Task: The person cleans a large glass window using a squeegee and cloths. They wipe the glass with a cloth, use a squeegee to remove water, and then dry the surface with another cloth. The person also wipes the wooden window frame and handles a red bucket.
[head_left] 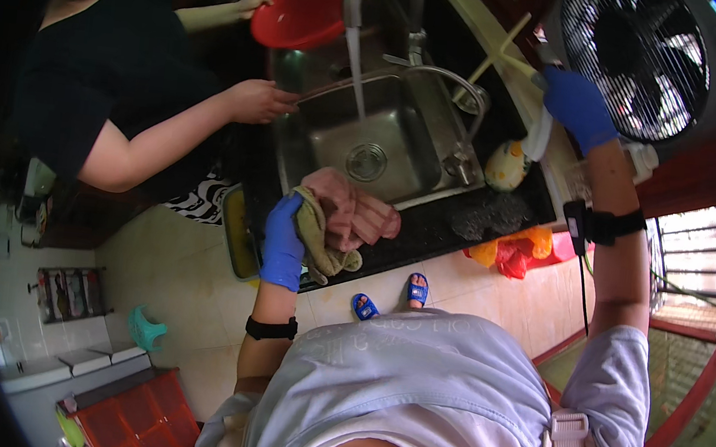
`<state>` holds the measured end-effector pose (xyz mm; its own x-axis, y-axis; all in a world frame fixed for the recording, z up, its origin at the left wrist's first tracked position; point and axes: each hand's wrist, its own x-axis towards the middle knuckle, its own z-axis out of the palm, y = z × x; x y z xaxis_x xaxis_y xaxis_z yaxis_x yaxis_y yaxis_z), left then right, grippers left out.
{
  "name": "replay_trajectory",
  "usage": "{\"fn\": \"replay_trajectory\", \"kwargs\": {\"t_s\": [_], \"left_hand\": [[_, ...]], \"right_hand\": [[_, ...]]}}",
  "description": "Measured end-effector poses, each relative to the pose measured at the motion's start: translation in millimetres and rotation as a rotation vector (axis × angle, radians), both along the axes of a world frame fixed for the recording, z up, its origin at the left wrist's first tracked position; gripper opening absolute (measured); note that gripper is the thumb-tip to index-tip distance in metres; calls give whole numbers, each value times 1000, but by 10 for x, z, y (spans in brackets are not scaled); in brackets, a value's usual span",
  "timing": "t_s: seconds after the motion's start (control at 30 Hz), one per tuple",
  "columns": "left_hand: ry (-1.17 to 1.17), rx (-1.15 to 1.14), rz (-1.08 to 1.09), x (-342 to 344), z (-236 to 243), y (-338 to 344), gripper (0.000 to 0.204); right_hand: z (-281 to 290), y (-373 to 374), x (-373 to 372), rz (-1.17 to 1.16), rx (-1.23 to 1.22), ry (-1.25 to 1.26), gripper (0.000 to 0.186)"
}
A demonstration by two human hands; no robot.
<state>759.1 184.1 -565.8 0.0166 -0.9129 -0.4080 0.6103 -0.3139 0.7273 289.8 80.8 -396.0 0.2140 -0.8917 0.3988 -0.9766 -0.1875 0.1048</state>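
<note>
My left hand (282,243), in a blue glove, grips a green cloth (312,229) at the sink's near left edge. A striped pink cloth (346,209) lies bunched against it, over the sink rim. My right hand (576,109), also gloved in blue, reaches to the ledge beside the fan. Its fingers are curled near some pale sticks (502,58); what they hold, if anything, is hard to see. Below that hand, a patterned white and yellow bottle (507,166) rests on the dark counter. Water runs from the tap (354,1) into the steel sink (407,128).
At the left, another person's hand (257,5) holds a red basin (302,8); their other hand (262,102) is by the sink rim. A box fan (633,56) stands at the upper right. Red and orange plastic bags (513,256) hang below the counter's right front edge.
</note>
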Motion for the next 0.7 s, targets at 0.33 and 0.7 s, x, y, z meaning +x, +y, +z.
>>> {"fn": "replay_trajectory", "kwargs": {"t_s": [0.33, 0.7], "left_hand": [[-1251, -395, -155, -393, 424, -559, 57], [-955, -374, -260, -553, 608, -2412, 74]], "right_hand": [[-111, -157, -81, -14, 209, 75, 17], [-253, -571, -304, 19, 269, 95, 19]]}}
